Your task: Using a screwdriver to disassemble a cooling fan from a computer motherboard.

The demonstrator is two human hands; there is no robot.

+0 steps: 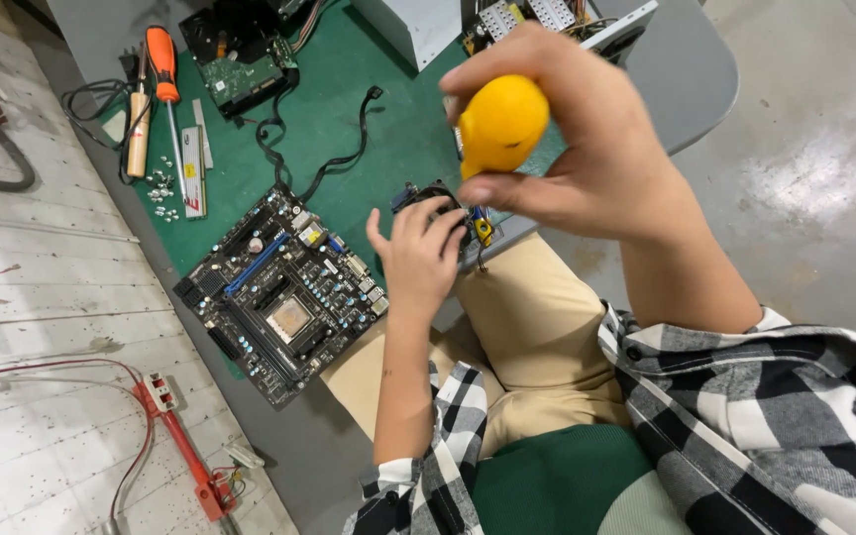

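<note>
right hand (587, 149) gripping yellow handle (502, 124), left hand (418, 253) steadying fan (438, 198)

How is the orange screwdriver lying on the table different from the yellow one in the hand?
The orange-handled screwdriver lies flat on the green mat, untouched; the yellow-handled screwdriver is gripped by the right hand. The orange handle is slim, the yellow one fat and rounded. The orange one's shaft shows; the yellow one's is mostly hidden. Both have bright handles.

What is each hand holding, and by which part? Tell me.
The right hand grips a screwdriver by its yellow handle. The left hand clasps a small black fan from above, across its top.
</note>
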